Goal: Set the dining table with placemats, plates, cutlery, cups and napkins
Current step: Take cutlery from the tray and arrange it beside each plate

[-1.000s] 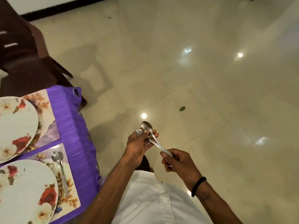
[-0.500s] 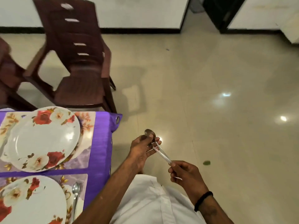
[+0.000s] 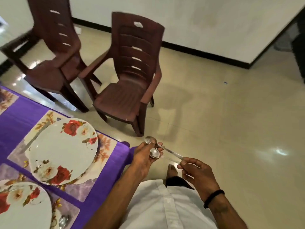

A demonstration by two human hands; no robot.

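Note:
My left hand (image 3: 145, 157) grips a small bunch of steel spoons (image 3: 154, 152) by their bowl ends, off the table's right edge. My right hand (image 3: 198, 174) pinches the handle end of one spoon (image 3: 171, 152) from that bunch. A white plate with red roses (image 3: 63, 151) lies on a floral placemat (image 3: 105, 146) on the purple tablecloth (image 3: 113, 164). A second rose plate (image 3: 21, 207) lies on another placemat (image 3: 66, 210) at the lower left, with a spoon (image 3: 63, 220) beside it.
Two dark brown plastic chairs (image 3: 130, 90) (image 3: 54, 63) stand on the glossy tiled floor beyond the table's far edge. A white wall with black skirting runs behind them. My bare foot (image 3: 171, 169) shows below my hands.
The view swung left and up, bringing the chairs and more of the table into sight. Both hands kept hold of the spoons, and my right hand has moved out along one handle.

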